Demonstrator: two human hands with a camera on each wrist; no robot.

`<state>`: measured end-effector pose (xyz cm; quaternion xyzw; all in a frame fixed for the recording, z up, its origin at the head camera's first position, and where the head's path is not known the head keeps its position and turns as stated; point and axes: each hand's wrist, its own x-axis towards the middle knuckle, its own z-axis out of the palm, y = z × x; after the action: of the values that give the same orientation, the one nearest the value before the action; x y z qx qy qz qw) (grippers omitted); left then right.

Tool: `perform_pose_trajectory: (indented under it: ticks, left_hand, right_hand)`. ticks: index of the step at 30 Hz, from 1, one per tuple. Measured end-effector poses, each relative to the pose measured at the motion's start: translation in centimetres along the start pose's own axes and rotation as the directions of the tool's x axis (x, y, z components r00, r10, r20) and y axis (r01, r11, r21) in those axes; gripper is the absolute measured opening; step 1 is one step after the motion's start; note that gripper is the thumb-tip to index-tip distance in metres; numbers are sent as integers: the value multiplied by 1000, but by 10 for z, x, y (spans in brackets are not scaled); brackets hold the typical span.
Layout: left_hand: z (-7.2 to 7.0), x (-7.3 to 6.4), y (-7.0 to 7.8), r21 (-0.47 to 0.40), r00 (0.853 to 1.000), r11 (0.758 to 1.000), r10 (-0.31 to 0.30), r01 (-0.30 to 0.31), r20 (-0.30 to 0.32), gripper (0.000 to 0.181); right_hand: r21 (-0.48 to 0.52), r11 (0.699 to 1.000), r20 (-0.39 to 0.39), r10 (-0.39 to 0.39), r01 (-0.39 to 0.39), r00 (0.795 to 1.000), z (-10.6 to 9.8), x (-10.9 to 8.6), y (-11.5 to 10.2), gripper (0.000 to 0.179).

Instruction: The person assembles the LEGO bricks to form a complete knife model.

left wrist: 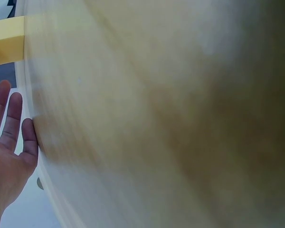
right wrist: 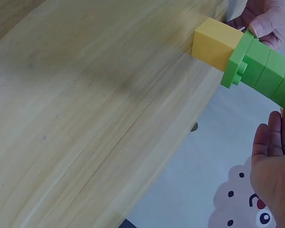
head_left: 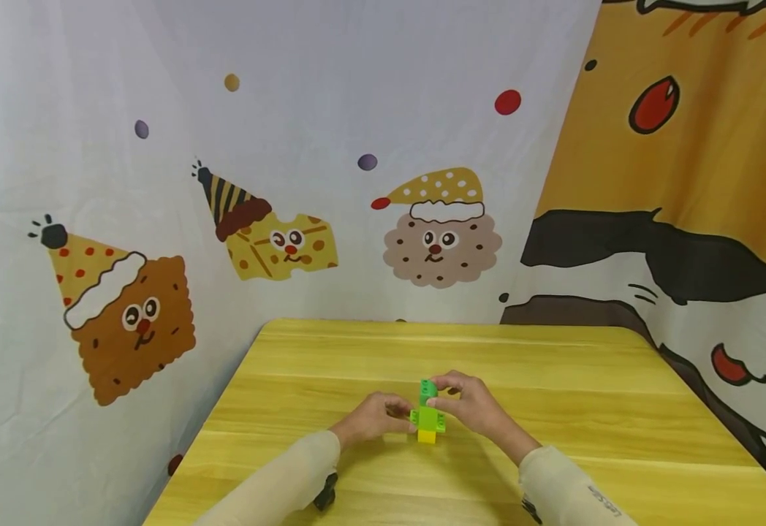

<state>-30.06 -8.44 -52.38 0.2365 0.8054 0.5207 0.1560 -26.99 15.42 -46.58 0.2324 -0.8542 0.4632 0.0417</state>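
A small upright stack of toy building blocks stands on the table: a yellow block (head_left: 426,437) at the bottom, light green blocks (head_left: 427,418) above it and a darker green block (head_left: 425,392) on top. The wide green piece (right wrist: 240,59) juts out on both sides, just over the yellow block. My right hand (head_left: 471,405) pinches the darker green block between thumb and fingers. At the stack's other side, my left hand (head_left: 378,418) holds the jutting end of the wide green piece with thumb and fingertips. In the left wrist view, only the yellow block (left wrist: 7,42) shows clearly.
The wood-grained table (head_left: 330,358) reaches back to a white curtain (head_left: 330,88) printed with cartoon figures. A dark strap or device (head_left: 325,493) sits at the left sleeve's cuff.
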Motion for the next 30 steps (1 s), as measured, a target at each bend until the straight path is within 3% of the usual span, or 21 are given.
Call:
perform_pose_trajectory:
  ticks: [11, 30]
  left_hand:
    - [0, 0, -2, 31, 1000, 1000, 3, -2, -18, 24]
    - [1, 0, 0, 27, 1000, 1000, 17, -16, -10, 19]
  right_hand:
    - [3, 1000, 9, -27, 27, 1000, 2, 0, 5, 27]
    - [66, 998, -12, 19, -18, 1000, 6, -6, 12, 33]
